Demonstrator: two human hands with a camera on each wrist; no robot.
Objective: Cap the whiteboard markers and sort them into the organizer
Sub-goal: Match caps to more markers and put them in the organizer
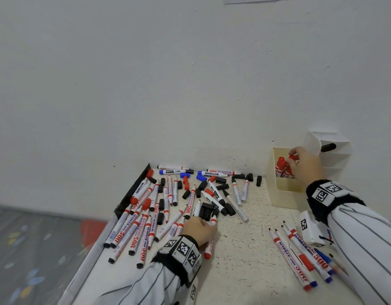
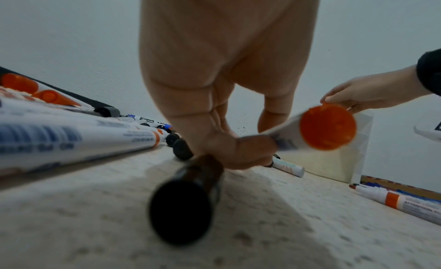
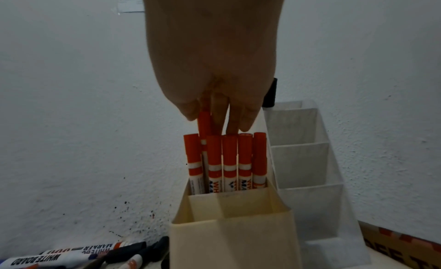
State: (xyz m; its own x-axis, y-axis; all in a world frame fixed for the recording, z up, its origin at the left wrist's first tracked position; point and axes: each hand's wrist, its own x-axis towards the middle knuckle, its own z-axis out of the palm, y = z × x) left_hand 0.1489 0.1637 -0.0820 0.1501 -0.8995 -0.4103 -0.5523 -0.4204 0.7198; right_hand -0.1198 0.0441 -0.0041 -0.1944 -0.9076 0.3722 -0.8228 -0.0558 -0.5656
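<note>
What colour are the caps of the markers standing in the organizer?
Red caps; the right wrist view shows them best.

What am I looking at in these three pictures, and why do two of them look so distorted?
No machine here: a person in a striped shirt wears three cameras. The head view looks down at a speckled white table strewn with uncapped whiteboard markers and loose black caps. The other two are very wide-angle wrist cameras looking along each hand, hence the warping. The left hand has its grip on a red-ended white marker together with a black-ended one, low over the table. The right hand pinches a red-capped marker above a cream plastic organizer, whose back compartment already holds a row of capped red markers.
</note>
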